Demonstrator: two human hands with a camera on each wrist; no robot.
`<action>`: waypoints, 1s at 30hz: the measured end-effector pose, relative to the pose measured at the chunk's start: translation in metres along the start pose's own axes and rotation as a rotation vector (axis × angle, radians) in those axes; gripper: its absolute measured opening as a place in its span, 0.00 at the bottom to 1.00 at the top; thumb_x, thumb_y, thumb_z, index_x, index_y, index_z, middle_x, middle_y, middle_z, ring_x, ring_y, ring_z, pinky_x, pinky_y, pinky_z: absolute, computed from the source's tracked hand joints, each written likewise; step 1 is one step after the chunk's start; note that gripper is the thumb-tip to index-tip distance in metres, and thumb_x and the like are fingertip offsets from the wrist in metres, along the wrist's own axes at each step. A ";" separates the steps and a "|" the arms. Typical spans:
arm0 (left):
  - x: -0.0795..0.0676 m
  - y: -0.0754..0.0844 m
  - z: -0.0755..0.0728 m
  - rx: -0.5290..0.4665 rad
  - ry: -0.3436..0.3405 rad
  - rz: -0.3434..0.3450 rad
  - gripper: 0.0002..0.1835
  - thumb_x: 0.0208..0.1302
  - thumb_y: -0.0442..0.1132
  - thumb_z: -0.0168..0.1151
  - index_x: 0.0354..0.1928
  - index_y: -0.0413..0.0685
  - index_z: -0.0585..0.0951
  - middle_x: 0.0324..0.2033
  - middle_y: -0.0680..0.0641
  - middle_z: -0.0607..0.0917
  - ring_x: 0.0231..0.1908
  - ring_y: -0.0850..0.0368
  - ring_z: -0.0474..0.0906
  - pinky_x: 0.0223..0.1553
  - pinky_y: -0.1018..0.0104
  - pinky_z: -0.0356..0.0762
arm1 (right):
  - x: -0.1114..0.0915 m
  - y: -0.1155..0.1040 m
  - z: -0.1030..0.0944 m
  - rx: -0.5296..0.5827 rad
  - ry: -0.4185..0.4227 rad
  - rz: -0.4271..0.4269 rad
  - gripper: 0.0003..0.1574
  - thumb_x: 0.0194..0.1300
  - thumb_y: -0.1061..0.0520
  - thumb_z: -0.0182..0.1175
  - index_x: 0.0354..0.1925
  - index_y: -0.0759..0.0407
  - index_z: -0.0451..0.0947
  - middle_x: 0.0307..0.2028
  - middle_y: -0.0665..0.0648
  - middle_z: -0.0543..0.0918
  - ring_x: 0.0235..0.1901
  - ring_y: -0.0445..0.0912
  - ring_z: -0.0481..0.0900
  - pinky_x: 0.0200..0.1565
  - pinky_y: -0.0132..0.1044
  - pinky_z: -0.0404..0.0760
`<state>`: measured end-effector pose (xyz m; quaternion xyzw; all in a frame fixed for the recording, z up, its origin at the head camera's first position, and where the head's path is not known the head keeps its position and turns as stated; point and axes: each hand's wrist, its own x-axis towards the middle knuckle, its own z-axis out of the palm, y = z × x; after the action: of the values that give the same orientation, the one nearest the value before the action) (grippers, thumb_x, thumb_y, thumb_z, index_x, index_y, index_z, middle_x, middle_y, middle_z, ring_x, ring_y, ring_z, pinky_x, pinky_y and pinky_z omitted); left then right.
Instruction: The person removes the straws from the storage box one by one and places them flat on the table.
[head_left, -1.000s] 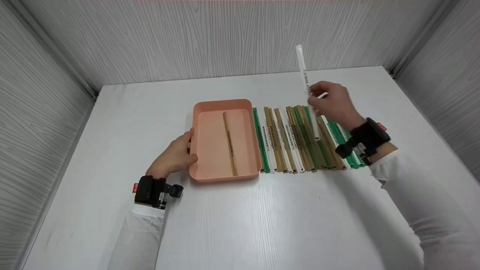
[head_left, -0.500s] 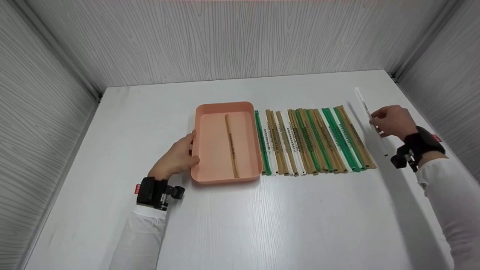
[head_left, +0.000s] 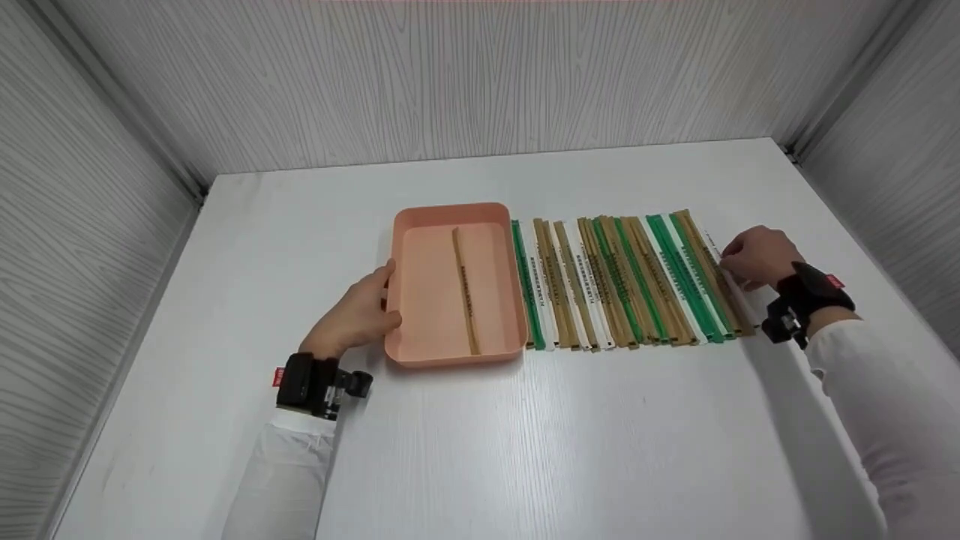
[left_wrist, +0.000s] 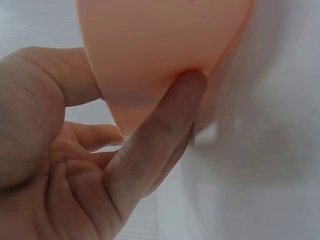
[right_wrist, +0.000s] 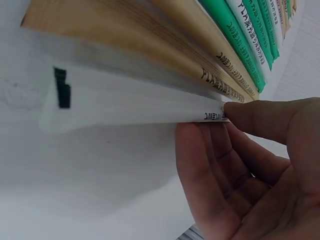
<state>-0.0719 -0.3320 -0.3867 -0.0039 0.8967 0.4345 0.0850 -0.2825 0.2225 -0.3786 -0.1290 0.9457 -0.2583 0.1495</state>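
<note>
My left hand (head_left: 354,313) holds the left side of a shallow pink tray (head_left: 454,361). In the left wrist view a finger presses against the tray wall (left_wrist: 150,45) while others reach around its edge. One brown paper-wrapped straw (head_left: 466,296) lies lengthwise inside. My right hand (head_left: 761,259) pinches a white paper-wrapped straw (right_wrist: 135,100) between thumb and fingers, at the right end of a row of wrapped straws (head_left: 634,281). It lies beside the last brown straw (right_wrist: 115,30), low over the table. Part of the white straw is hidden by the hand in the head view.
The row of green, white and brown wrapped straws runs from the tray's right side, some overlapping. A white table (head_left: 480,450) bears everything. Grey wood-grain panels (head_left: 487,75) stand behind it and at both sides. Each wrist wears a black camera (head_left: 307,385).
My right hand has carried the white straw rightward past the row, then lowered it and brought it back left beside the last brown straw. The left hand keeps its hold on the tray.
</note>
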 end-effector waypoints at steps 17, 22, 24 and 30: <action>0.001 -0.001 0.001 0.024 0.003 0.017 0.49 0.61 0.26 0.54 0.82 0.32 0.43 0.68 0.29 0.72 0.63 0.38 0.76 0.50 0.58 0.79 | 0.000 0.001 0.003 -0.013 0.016 -0.002 0.25 0.68 0.62 0.56 0.55 0.82 0.77 0.43 0.78 0.83 0.26 0.47 0.86 0.27 0.40 0.86; 0.000 -0.001 0.000 0.021 -0.001 0.009 0.49 0.61 0.26 0.54 0.82 0.33 0.42 0.69 0.29 0.70 0.63 0.38 0.75 0.50 0.57 0.79 | -0.001 0.000 0.004 -0.014 0.014 -0.014 0.24 0.68 0.61 0.58 0.54 0.82 0.77 0.42 0.78 0.84 0.25 0.47 0.86 0.27 0.39 0.85; -0.001 -0.001 0.000 0.023 0.003 0.009 0.50 0.61 0.26 0.54 0.82 0.33 0.42 0.69 0.29 0.71 0.63 0.38 0.76 0.50 0.58 0.79 | -0.001 -0.001 0.003 -0.010 0.011 -0.017 0.25 0.68 0.61 0.58 0.54 0.83 0.77 0.40 0.77 0.85 0.25 0.47 0.86 0.27 0.38 0.85; -0.001 0.000 0.000 -0.002 0.002 0.021 0.49 0.60 0.26 0.54 0.82 0.33 0.43 0.67 0.30 0.74 0.61 0.39 0.77 0.50 0.59 0.79 | -0.005 -0.009 -0.002 -0.024 0.017 -0.032 0.29 0.71 0.58 0.55 0.59 0.83 0.74 0.44 0.79 0.84 0.28 0.52 0.88 0.30 0.42 0.86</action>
<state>-0.0711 -0.3317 -0.3865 0.0048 0.8963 0.4363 0.0794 -0.2775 0.2180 -0.3710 -0.1436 0.9478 -0.2501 0.1358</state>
